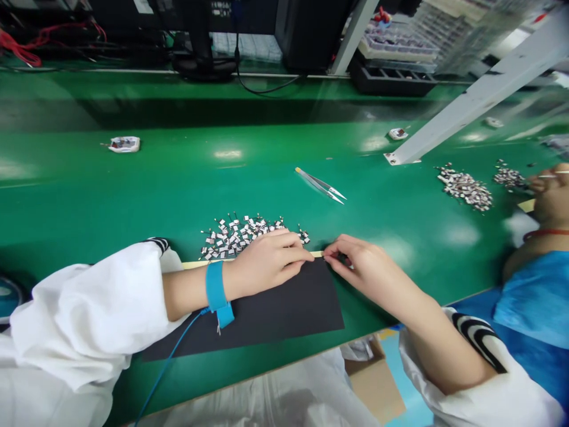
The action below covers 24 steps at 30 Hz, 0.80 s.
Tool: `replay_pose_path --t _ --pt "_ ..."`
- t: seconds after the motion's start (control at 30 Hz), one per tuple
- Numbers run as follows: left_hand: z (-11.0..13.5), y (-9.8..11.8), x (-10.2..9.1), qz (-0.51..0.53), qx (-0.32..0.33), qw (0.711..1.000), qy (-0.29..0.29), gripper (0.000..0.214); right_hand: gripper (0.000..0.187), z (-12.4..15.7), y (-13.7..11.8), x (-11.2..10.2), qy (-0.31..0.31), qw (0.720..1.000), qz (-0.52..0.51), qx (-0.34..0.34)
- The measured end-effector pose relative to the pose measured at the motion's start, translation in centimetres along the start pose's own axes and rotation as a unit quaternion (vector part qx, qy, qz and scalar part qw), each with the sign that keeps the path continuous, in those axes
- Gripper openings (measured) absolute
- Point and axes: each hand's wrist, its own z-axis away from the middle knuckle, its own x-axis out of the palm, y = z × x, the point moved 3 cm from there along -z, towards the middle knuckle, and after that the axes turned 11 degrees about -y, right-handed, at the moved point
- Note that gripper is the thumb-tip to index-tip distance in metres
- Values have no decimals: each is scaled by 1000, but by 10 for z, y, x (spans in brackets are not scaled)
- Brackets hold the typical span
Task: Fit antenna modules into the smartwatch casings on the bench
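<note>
And the right hand point(362, 267) pinches the end of a yellow tape strip point(191, 264) on the black sheet point(284, 311), while the left hand point(267, 262) presses down, fingers together, just below the pile of tiny components point(242, 236)!

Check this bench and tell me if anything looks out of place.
A crumpled white scrap lies alone on the green bench mat, and a second scrap sits near the white beam. Small components also lie heaped loose, with no tray.
</note>
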Motion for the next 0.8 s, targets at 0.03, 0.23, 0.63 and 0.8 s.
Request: replay_pose_path --t 0.03,0.23,0.63,0.8 --pt "0 0 0 -3 2 1000 -2 17 10 -1 -1 -2 -3 1000 11 1" --pt "0 -2 -6 67 -63 995 41 23 9 -2 -10 -8 35 996 -76 -10" --pt "-2 -6 -6 87 -103 990 44 23 17 3 4 -2 34 998 -18 -54" --pt "-2 -7 -6 96 -104 989 36 23 15 1 3 -1 26 998 -24 -50"
